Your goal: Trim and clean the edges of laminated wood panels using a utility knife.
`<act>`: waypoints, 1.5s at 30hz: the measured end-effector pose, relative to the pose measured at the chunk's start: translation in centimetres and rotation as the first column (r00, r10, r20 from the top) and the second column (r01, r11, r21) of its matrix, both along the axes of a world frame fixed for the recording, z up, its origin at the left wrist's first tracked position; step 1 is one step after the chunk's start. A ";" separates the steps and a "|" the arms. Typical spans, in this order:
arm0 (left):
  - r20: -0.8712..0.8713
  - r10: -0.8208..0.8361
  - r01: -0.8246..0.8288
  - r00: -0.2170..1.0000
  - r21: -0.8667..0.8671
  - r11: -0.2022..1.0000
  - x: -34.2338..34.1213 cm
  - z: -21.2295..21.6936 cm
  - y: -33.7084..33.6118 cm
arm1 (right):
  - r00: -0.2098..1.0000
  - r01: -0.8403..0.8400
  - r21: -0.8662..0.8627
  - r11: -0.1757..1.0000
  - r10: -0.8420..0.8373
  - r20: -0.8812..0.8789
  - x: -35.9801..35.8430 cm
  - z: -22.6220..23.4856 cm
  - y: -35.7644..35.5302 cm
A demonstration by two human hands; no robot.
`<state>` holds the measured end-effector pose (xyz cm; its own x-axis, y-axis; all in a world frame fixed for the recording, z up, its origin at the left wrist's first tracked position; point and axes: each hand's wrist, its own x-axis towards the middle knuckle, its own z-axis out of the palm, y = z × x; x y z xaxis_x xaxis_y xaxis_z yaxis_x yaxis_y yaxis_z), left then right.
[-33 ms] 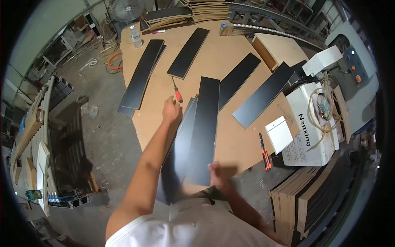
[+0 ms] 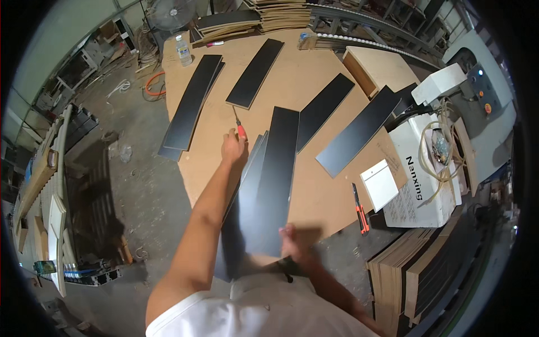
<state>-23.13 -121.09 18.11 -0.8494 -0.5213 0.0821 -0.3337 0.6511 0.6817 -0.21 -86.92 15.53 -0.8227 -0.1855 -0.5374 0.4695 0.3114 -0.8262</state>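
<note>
My left hand (image 2: 233, 148) reaches forward over the table with its fingers stretched and apart. Its fingertips are at the red handle of a screwdriver (image 2: 241, 129), whose thin shaft points away from me. Below that forearm lie long black boards, partly overlapping; the top black board (image 2: 279, 163) runs toward my body. Beside that board's near right edge is my right hand (image 2: 292, 242), thumb up and blurred. Whether it grips the edge cannot be made out. Under the top one, another dark board (image 2: 254, 168) shows along the left side.
Several more black panels (image 2: 255, 73) lie across the brown worktable (image 2: 224, 121). A red utility knife (image 2: 360, 210) and a white panel (image 2: 379, 185) are at the right edge, near a white box (image 2: 415, 174). A water bottle (image 2: 183, 51) stands far left. Stacked boards (image 2: 401, 269) sit lower right.
My left hand has come slightly closer to the screwdriver handle. The whole view has shifted a little to the left. The boards lie as before.
</note>
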 end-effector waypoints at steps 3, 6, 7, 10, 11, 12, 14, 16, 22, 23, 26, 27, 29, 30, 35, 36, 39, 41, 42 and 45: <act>0.129 0.099 -0.101 0.987 0.004 0.995 -3.2 -1.4 -0.8 | 0.975 -0.183 -0.170 0.968 0.201 0.098 0.4 5.2 -2.2; 0.195 0.105 -0.090 0.975 -0.085 0.992 -3.6 -3.0 -2.6 | 0.926 -0.281 -0.074 0.957 0.290 0.241 2.0 3.3 -4.3; 0.187 0.111 -0.102 0.976 -0.058 0.993 -3.1 -2.7 -2.0 | 0.912 -0.406 0.030 0.913 0.403 0.078 2.1 5.0 -4.3; 0.253 0.178 -0.183 0.951 -0.001 0.983 0.5 -1.5 -2.1 | 0.835 -0.534 0.138 0.834 0.546 -0.067 2.1 6.3 -4.1; 0.213 0.200 -0.208 0.956 0.019 0.978 2.4 -1.3 -2.5 | 0.815 -0.559 0.125 0.820 0.571 -0.097 2.3 5.6 -4.1; 0.171 0.234 -0.243 0.957 0.037 0.969 3.8 -0.8 -3.5 | 0.787 -0.593 0.110 0.798 0.603 -0.130 2.4 4.9 -4.3; 0.116 0.233 -0.240 0.966 0.050 0.969 3.1 0.9 -6.3 | 0.769 -0.603 0.094 0.792 0.609 -0.195 2.2 4.2 -5.0; 0.024 0.183 -0.185 0.983 0.167 0.968 -0.1 3.8 -8.2 | 0.650 -0.752 0.051 0.657 0.752 -0.110 0.2 5.0 -5.5; -0.366 0.042 0.021 0.930 0.168 0.985 -10.7 18.4 -7.1 | 0.919 -0.367 -0.082 0.927 0.347 -0.187 -4.0 -1.8 2.0; -0.379 -0.072 0.133 0.923 0.138 0.981 -9.6 19.3 -5.1 | 0.810 -0.246 0.255 0.935 0.343 -0.475 -4.5 -3.5 6.4; -0.324 -0.156 0.185 0.933 0.060 0.981 -1.5 14.9 -1.8 | 0.715 0.219 0.589 0.778 0.282 -0.639 -10.3 4.2 11.9; -0.263 -0.178 0.192 0.948 0.028 0.981 2.1 11.6 0.4 | 0.740 0.328 0.727 0.604 0.314 -0.595 -12.2 4.4 14.2; -0.009 -0.260 0.260 0.966 -0.005 0.966 10.5 8.5 6.4 | 0.887 0.281 0.842 0.461 0.211 -0.412 -14.4 7.4 17.2; 0.047 -0.297 0.297 0.954 0.014 0.955 14.5 8.0 8.7 | 0.897 0.267 0.865 0.426 0.219 -0.385 -15.4 7.2 18.7; 0.488 -0.189 0.232 0.852 -0.027 0.972 27.7 11.2 15.4 | 0.890 0.123 0.904 0.409 0.358 -0.283 -19.1 4.4 22.5; 0.520 -0.146 0.206 0.841 -0.059 0.977 29.0 10.6 15.7 | 0.895 0.098 0.919 0.382 0.370 -0.249 -19.4 5.9 21.4; 0.506 -0.094 0.198 0.857 -0.156 0.968 31.4 7.9 15.4 | 0.849 0.283 0.832 0.478 0.278 -0.449 -18.0 4.0 22.5; 0.469 0.062 0.057 0.881 -0.235 0.970 31.9 7.6 15.1 | 0.839 0.326 0.823 0.464 0.260 -0.479 -16.7 4.0 22.5; 0.472 0.062 0.057 0.879 -0.234 0.971 32.1 7.6 14.8 | 0.840 0.324 0.824 0.464 0.260 -0.476 -16.1 4.1 22.4; 0.494 0.101 -0.001 0.863 -0.200 0.980 32.7 7.6 14.0 | 0.929 0.279 0.869 0.408 0.115 -0.351 -14.2 4.0 21.9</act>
<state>9.58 -107.11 25.66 -0.7745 -0.5827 -0.2461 -0.6324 0.7215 0.2819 -14.44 -64.97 19.53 -0.9467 0.3166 -0.0587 0.3220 0.9292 -0.1812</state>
